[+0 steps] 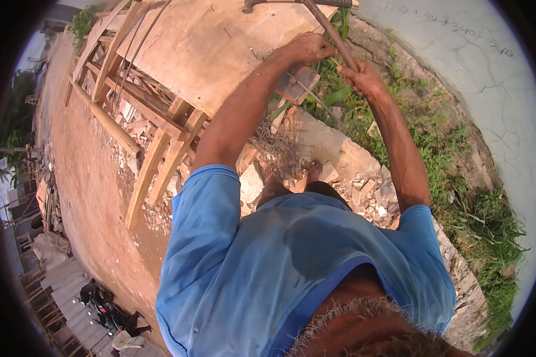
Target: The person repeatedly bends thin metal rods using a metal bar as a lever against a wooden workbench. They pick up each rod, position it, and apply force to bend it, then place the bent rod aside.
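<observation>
Both fists closed on a long tool handle (333,33) running up toward the top edge: left hand (308,47) higher, right hand (363,74) lower, fingers wrapped tight. Below, broken concrete rubble (363,190), a tangle of wire (277,149), weeds (441,149), and wooden formwork (161,137) to the left.

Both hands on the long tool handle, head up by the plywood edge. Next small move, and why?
Probably a short downward pull on the handle: left hand and right hand both grip it, and its head sits at the plywood board edge. What the head has caught is cut off.
</observation>
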Motion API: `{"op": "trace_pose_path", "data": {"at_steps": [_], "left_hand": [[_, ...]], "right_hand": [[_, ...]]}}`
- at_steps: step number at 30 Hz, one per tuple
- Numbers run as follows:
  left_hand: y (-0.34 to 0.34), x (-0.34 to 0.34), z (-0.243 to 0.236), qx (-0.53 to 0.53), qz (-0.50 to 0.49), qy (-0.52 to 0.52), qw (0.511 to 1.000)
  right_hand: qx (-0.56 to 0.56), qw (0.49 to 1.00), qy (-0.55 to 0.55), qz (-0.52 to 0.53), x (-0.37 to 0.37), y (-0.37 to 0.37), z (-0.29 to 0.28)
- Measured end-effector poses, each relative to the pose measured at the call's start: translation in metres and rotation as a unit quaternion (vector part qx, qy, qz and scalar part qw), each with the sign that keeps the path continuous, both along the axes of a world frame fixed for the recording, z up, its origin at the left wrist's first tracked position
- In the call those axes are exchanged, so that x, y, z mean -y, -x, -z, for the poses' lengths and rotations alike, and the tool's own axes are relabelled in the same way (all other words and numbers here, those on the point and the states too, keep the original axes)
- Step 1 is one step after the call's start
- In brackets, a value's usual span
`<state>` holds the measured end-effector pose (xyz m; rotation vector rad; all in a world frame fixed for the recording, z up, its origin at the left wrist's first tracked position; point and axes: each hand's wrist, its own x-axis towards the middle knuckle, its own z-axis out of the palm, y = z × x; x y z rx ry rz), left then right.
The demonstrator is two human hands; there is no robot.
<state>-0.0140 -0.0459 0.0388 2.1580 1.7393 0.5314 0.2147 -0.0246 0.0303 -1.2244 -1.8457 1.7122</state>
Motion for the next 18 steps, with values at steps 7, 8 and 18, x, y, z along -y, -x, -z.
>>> {"op": "trace_pose_path", "data": {"at_steps": [7,8,18], "left_hand": [[-0.007,0.002,0.002,0.033,-0.033,0.086,0.995],[-0.008,0.002,0.004,0.011,-0.020,0.059,0.998],[-0.009,-0.007,0.025,-0.069,0.064,-0.024,0.995]], "right_hand": [[0.056,0.998,-0.021,-0.036,-0.006,-0.005,0.004],[0.087,0.992,-0.089,-0.027,-0.006,-0.010,0.002],[0.291,0.912,-0.271,-0.098,-0.006,-0.158,-0.029]]}}
